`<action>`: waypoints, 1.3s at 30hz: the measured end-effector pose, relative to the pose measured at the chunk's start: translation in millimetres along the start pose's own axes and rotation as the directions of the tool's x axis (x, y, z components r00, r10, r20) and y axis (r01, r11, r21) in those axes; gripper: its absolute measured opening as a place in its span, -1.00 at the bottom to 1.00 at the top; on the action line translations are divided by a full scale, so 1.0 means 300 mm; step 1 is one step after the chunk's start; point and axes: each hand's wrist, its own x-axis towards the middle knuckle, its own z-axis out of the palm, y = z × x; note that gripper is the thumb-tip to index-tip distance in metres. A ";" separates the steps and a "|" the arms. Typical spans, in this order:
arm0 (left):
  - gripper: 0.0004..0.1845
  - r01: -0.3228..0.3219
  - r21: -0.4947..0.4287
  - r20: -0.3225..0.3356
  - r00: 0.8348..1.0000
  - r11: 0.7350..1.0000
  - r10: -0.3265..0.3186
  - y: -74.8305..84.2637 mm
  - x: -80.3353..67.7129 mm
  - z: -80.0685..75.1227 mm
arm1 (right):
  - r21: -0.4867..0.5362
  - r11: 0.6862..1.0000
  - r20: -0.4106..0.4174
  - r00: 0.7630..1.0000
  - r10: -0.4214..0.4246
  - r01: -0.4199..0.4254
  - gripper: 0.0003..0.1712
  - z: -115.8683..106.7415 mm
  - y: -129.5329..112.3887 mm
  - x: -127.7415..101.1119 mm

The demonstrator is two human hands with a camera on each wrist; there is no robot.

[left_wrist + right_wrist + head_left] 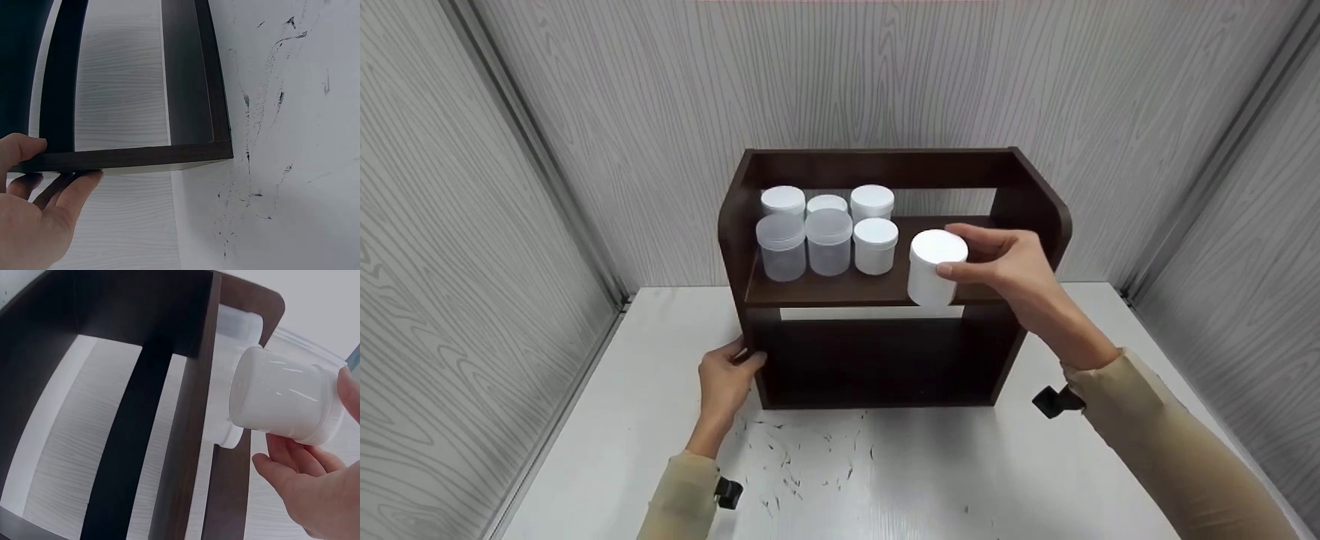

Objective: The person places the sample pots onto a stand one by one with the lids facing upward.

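In the head view a dark brown two-tier shelf [877,295] stands on the white table. My right hand [1005,266] pinches a white lidded jar [931,281] between thumb and fingers, in front of the upper shelf's right half. The right wrist view shows this jar [281,394] from below, its base toward the shelf. My left hand [727,379] grips the edge of the shelf's left side panel [129,159], thumb on one face and fingers on the other. On the upper tier stand two translucent jars [781,259] at front left and several white jars [875,247] beside and behind them.
The lower compartment [877,364] sits below the jars, with a dark back board. Dark scuff marks [787,469] streak the white table [607,450] in front of the shelf. Grey wood-grain panels [855,75] enclose the table at the back and both sides.
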 end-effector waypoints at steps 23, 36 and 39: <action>-0.48 -0.009 0.022 -0.013 1.000 1.000 0.010 0.004 0.008 0.005 | -0.055 0.997 -0.141 0.989 0.051 -0.059 -0.19 0.001 -0.006 0.238; -0.50 -0.006 0.006 -0.016 1.000 1.000 0.006 -0.001 0.004 0.006 | -0.145 0.983 -0.124 0.987 0.098 -0.116 -0.25 0.022 0.021 0.298; -0.49 -0.003 -0.001 -0.013 1.000 1.000 0.003 0.000 0.004 0.006 | -0.167 0.977 -0.113 0.987 0.112 -0.130 -0.24 0.022 0.021 0.304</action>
